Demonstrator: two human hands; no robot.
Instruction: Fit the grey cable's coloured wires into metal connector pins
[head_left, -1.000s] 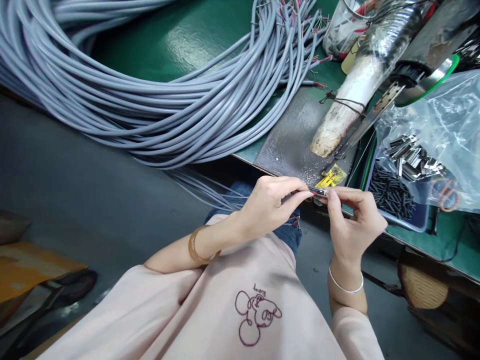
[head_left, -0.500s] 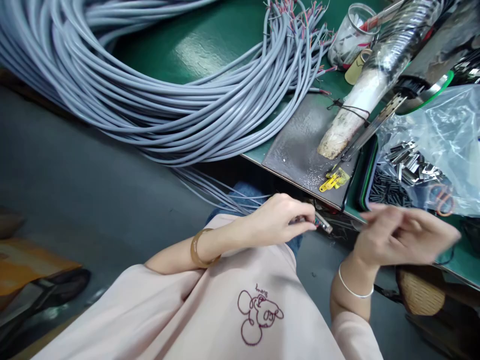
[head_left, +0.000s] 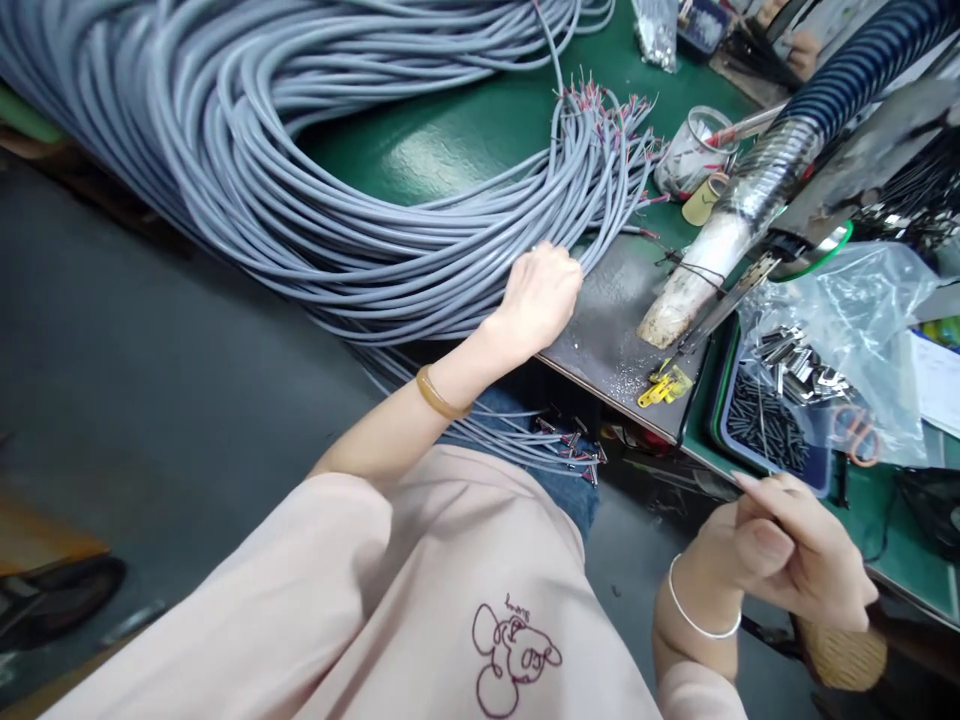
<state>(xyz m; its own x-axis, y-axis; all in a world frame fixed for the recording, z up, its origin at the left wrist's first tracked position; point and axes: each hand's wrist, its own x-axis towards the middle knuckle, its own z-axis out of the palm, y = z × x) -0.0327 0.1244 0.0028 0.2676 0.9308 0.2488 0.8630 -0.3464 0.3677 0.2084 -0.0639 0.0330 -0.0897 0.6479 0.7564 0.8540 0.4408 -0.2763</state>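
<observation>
My left hand [head_left: 541,292] reaches up onto the big coil of grey cables [head_left: 300,190], fingers curled over the strands near their stripped ends [head_left: 607,115]; what it grips, if anything, is hidden under the hand. My right hand [head_left: 787,560] hovers low by the bench edge, below the blue tray [head_left: 772,440], fingers loosely curled with thumb against fingertips and nothing visible in them. Finished cable ends with metal connectors [head_left: 577,450] hang over my lap beneath the bench.
A dark metal plate [head_left: 600,320] lies on the green bench with a white-tipped tool [head_left: 697,280] and yellow clip [head_left: 664,385]. A plastic bag of metal shells [head_left: 840,330], black sleeves in the tray, a jar [head_left: 694,150], and scissors [head_left: 855,435] sit to the right.
My left hand let go of the connector end it held over my lap and moved up to the cable coil. My right hand drew back and down. The view tilted upward.
</observation>
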